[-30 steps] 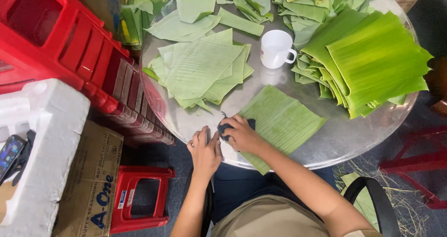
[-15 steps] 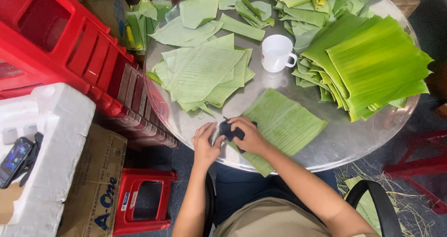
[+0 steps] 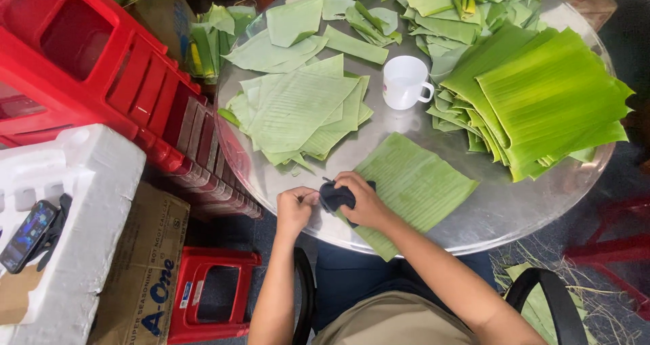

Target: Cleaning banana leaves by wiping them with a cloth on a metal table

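We've got our right hand (image 3: pixel 365 203) clamped on a dark cloth (image 3: pixel 336 197) at the table's (image 3: pixel 474 230) near edge, pressing it on a banana leaf (image 3: pixel 413 186); left hand (image 3: pixel 294 209) pinches that leaf's near-left corner. The leaf's long axis runs diagonally, near-left to far-right; farther back sit a white mug (image 3: pixel 404 82) and stacked leaves (image 3: pixel 548 101).

A round metal table (image 3: pixel 528 209) stands beside stacked red plastic stools (image 3: pixel 101 67), a white foam box (image 3: pixel 88 203), and a cardboard carton (image 3: pixel 145 270).
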